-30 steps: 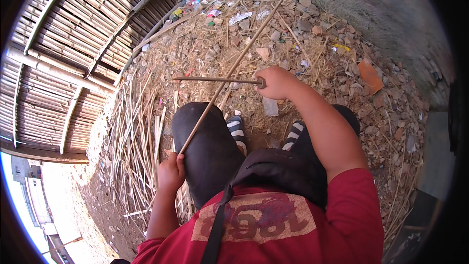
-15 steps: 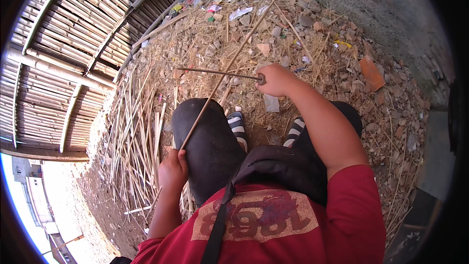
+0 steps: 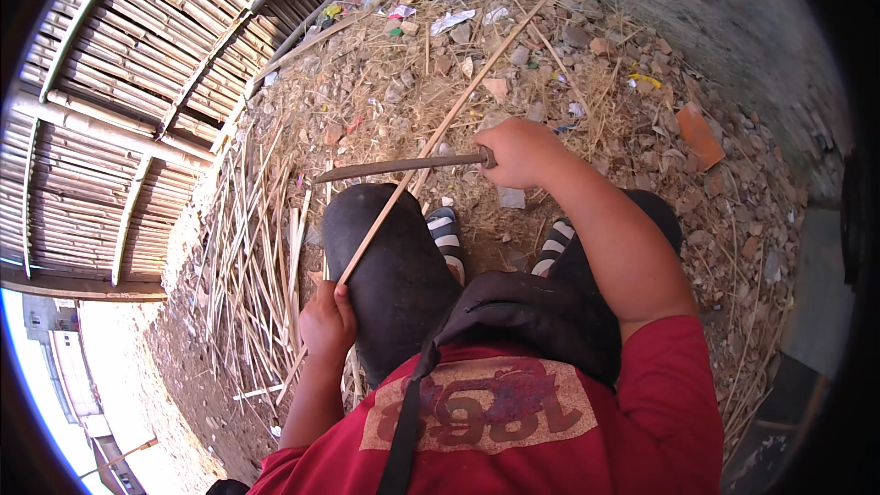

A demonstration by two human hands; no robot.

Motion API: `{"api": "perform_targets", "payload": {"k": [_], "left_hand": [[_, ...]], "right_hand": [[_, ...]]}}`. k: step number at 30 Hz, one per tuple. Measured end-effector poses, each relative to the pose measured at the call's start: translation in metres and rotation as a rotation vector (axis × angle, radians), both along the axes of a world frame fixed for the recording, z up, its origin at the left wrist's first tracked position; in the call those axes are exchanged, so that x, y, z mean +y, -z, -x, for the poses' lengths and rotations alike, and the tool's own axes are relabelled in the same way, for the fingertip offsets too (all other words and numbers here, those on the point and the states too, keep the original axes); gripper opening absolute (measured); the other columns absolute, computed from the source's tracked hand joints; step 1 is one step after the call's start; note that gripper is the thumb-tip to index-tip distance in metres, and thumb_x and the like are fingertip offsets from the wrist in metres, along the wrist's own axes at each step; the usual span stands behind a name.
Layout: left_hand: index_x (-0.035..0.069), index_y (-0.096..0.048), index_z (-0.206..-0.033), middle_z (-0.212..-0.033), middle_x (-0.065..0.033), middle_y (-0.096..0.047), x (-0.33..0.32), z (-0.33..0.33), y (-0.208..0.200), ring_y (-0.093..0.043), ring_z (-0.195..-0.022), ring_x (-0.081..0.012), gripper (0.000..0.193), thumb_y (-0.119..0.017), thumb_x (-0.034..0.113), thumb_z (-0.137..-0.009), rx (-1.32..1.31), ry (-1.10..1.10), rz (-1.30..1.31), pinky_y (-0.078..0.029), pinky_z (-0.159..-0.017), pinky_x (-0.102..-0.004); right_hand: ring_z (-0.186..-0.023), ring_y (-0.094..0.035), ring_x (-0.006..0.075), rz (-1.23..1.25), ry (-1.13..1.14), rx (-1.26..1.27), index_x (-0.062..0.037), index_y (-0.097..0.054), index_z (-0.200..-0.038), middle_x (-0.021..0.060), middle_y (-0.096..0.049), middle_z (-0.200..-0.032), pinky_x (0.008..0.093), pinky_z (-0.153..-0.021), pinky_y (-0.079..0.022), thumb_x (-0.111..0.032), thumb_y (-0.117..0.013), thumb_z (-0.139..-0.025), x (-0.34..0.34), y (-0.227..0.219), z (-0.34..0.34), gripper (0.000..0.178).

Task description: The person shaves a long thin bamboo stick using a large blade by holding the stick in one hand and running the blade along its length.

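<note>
My left hand (image 3: 327, 319) is closed around the lower part of a long, thin bamboo strip (image 3: 458, 101). The strip slants over my left knee and up toward the far wall, its pale side showing. In my right hand (image 3: 522, 158) is the handle of a long-bladed knife (image 3: 394, 166). The dark blade points left, its broad side in view, and crosses the strip just beyond my knee. Whether blade and strip touch is hard to tell. My right fingers wrap the handle and hide most of it.
A pile of split bamboo strips (image 3: 252, 257) lies to my left, beside a bamboo-slat panel (image 3: 119, 119). Rubble, dry straw and litter cover the ground, with an orange tile piece (image 3: 698, 137) at right. A wall (image 3: 733, 27) stands at the far right.
The knife has turned, so its broad side shows instead of its thin edge, and its tip sits lower. The bamboo strip has rolled to its paler side, its far end shifting right.
</note>
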State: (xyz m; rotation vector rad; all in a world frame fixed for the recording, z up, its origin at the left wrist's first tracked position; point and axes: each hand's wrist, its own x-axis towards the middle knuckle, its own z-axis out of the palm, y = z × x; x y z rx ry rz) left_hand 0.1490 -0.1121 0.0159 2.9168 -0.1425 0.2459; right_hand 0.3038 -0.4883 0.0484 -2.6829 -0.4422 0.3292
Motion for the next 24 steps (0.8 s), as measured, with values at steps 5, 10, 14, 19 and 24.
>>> {"api": "perform_targets", "payload": {"k": [5,10,14,19,24], "left_hand": [[0.005,-0.054,-0.088,-0.072,-0.0231,-0.061,0.001,-0.001,-0.006,-0.06,-0.064,-0.0468,0.032,-0.047,0.03,-0.106,0.041,0.016,-0.031,-0.045,-0.057,-0.0568],[0.005,-0.054,-0.087,-0.071,-0.0229,-0.062,0.0,0.001,-0.004,-0.061,-0.064,-0.0465,0.032,-0.048,0.031,-0.105,0.062,0.014,0.008,-0.045,-0.057,-0.0566],[0.005,-0.053,-0.086,-0.069,-0.0225,-0.061,-0.002,0.001,0.0,-0.061,-0.063,-0.0468,0.033,-0.049,0.032,-0.105,0.027,0.005,-0.025,-0.045,-0.057,-0.0569],[0.005,-0.054,-0.087,-0.069,-0.0247,-0.061,-0.004,0.001,-0.007,-0.06,-0.064,-0.0481,0.033,-0.047,0.031,-0.106,0.064,0.0,-0.008,-0.043,-0.058,-0.0586],[0.005,-0.053,-0.086,-0.069,-0.0239,-0.063,0.004,-0.005,-0.002,-0.062,-0.064,-0.0469,0.033,-0.051,0.033,-0.104,0.077,0.002,-0.014,-0.046,-0.056,-0.0572]], "right_hand": [[-0.088,-0.071,0.0331,0.02,0.066,-0.039,-0.0144,-0.071,-0.093,0.0104,-0.072,-0.088,0.0479,-0.076,-0.056,-0.023,-0.071,-0.076,-0.003,0.008,-0.001,0.019],[-0.088,-0.07,0.034,0.017,-0.001,0.019,-0.0116,-0.07,-0.095,0.0119,-0.071,-0.086,0.0488,-0.076,-0.055,-0.026,-0.072,-0.079,0.013,-0.007,0.009,0.022],[-0.09,-0.07,0.0343,-0.133,0.113,0.029,-0.0097,-0.07,-0.096,0.0118,-0.072,-0.089,0.0481,-0.079,-0.056,-0.023,-0.071,-0.079,-0.004,0.024,-0.005,0.022],[-0.082,-0.068,0.0379,-0.085,0.061,-0.025,-0.007,-0.069,-0.092,0.016,-0.069,-0.081,0.0491,-0.073,-0.053,-0.032,-0.073,-0.081,0.003,0.023,0.001,0.028],[-0.091,-0.069,0.0366,-0.055,-0.047,0.095,-0.0073,-0.071,-0.098,0.0159,-0.071,-0.09,0.0464,-0.079,-0.055,-0.031,-0.073,-0.077,0.005,0.034,-0.011,0.032]]}}
